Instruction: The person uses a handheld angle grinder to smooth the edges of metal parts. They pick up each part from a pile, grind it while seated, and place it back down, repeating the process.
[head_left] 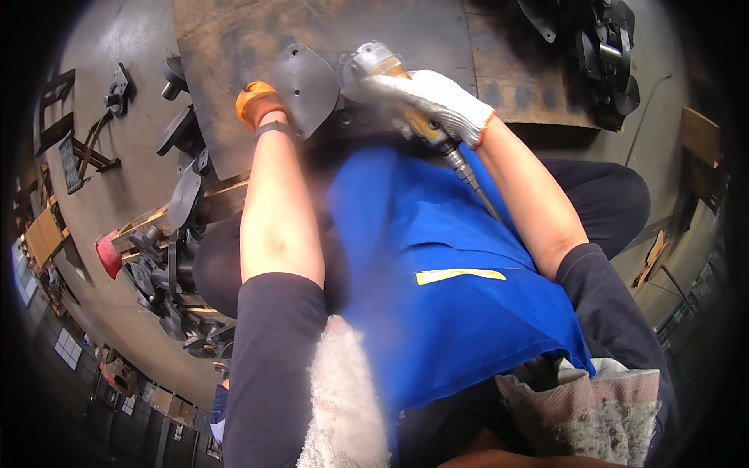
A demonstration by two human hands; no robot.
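My left hand, in an orange glove, is closed at the left edge of a flat grey metal plate with rounded sides and small holes. Its fingertips are partly hidden. In a white knit glove, my right hand wraps around a yellow air grinder. The grinder's metal head is just right of the plate, above the worktable. A hose with a metal fitting runs from the tool's rear toward my blue apron.
Dark metal brackets are piled at the table's far right. More metal parts lie low on the left, near a red object. A wooden strip runs beside them. Brown cardboard stands at the right.
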